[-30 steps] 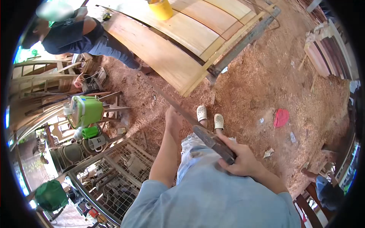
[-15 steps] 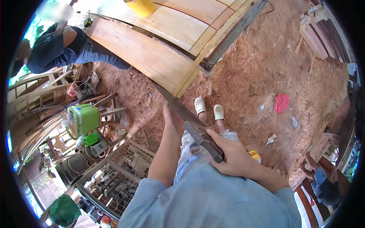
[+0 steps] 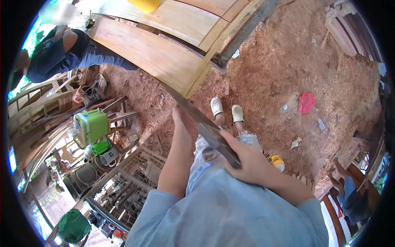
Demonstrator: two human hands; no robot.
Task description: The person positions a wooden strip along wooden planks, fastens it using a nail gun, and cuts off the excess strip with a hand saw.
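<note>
My right hand [image 3: 250, 159] is closed around the dark handle of a handsaw [image 3: 217, 145]. The saw's long blade slants up and left, lying along the near end of a pale wooden board [image 3: 148, 51]. Just left of the blade, below the board's corner, is my left hand [image 3: 182, 117]. Its fingers are hidden behind the blade and the board end, so I cannot tell what they grip. The board rests beside a wooden panel door [image 3: 181, 20], with a lighter strip running along its near end.
A person in dark clothes [image 3: 53, 55] stands at the board's far left. A tape measure [image 3: 89, 23] and a yellow bucket [image 3: 145, 4] sit on the wood. A green cooler [image 3: 91, 126] and a wire cage [image 3: 140, 173] stand left. A red cloth-like piece [image 3: 307, 103] lies on the ground.
The saw and my right hand have shifted slightly, and the handle is now blurred by motion. The board sits a little higher and further left in view, as my head has moved.
</note>
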